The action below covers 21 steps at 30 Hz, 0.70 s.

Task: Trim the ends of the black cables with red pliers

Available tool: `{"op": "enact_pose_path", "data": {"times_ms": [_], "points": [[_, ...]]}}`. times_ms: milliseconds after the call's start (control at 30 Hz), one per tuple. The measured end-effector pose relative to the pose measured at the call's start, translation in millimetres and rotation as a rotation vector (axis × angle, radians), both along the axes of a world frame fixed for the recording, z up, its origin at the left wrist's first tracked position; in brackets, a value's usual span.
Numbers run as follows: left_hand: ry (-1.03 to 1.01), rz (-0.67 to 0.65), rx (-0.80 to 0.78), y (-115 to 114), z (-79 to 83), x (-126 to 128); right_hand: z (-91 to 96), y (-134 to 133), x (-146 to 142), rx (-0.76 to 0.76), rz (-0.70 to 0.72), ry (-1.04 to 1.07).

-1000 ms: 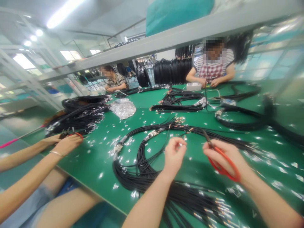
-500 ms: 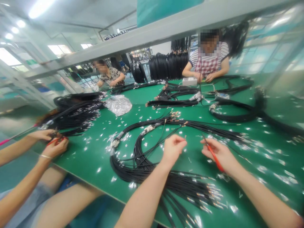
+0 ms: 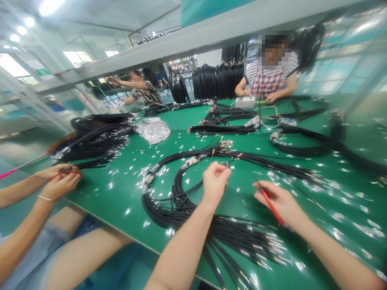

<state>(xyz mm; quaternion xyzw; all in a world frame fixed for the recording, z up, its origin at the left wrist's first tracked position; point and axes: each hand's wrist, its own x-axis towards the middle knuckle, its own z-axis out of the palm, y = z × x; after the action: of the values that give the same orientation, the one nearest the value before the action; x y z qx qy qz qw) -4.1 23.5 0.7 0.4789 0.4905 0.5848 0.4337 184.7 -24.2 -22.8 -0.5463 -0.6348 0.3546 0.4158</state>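
Since half a second ago, in the head view, the left hand [image 3: 216, 180] is standing a little farther from the right hand [image 3: 278, 199], and far behind the left fingers a co-worker in a patterned shirt [image 3: 145, 95] is now raising one arm. Thumb and forefinger of the left hand are pressing together, and at them a small dark tip [image 3: 226, 164] is showing; it is too blurred, so I cannot tell what it belongs to. Fingers of the right hand are curling around red-handled scissors [image 3: 273, 207], whose blades are pointing upward past the fingertips; I cannot tell how far the blades are parting. Below and to the left of the left fingers, a large loop of black cables [image 3: 154, 213] is lying on the green table [image 3: 105, 201]. Many cable ends [image 3: 273, 243] are spreading below the right fingers. Clear scraps [image 3: 146, 222] are lying scattered around both hands. Beyond the left fingers, to their left, a clear plastic bag [image 3: 153, 131] is resting just beside a heap of black cables [image 3: 96, 139]. Well to the left, a neighbour's hands [image 3: 60, 186] are holding something red. Far beyond the right fingers, a co-worker in a checked apron [image 3: 267, 82] is holding both hands near a white box [image 3: 244, 102].
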Motion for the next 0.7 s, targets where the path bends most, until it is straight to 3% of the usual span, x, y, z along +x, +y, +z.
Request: {"op": "enact_pose_path", "data": {"times_ms": [133, 200, 233, 367, 433, 533, 600, 700], "points": [[-0.003, 0.318, 0.225, 23.6, 24.8, -23.3, -2.9, -6.8, 9.7, -0.068, 0.04, -0.034], [0.049, 0.366, 0.327, 35.5, 30.1, -26.6, -7.8, -11.7, 18.2, -0.135, 0.047, 0.017], [0.107, 0.331, 0.355, 39.2, 28.9, -24.9, -10.7, -13.9, 22.9, -0.159, 0.039, 0.066], [0.445, 0.041, 0.33, 28.9, 2.4, -2.6, -20.4, -18.5, 39.4, -0.134, -0.091, 0.245], [0.693, -0.269, 0.323, 9.3, -12.8, 10.4, -22.7, -18.4, 43.8, -0.104, -0.147, 0.247], [1.056, -0.869, 0.431, -24.5, -24.7, 25.3, -23.9, -17.5, 45.0, -0.069, -0.187, 0.197], [1.24, -0.951, 0.422, -41.2, -26.0, 33.4, -23.9, -17.3, 43.5, -0.05, -0.225, 0.18], [1.341, -1.031, 0.362, -51.3, -25.7, 43.7, -23.5, -18.0, 40.2, -0.038, -0.261, 0.198]]}}
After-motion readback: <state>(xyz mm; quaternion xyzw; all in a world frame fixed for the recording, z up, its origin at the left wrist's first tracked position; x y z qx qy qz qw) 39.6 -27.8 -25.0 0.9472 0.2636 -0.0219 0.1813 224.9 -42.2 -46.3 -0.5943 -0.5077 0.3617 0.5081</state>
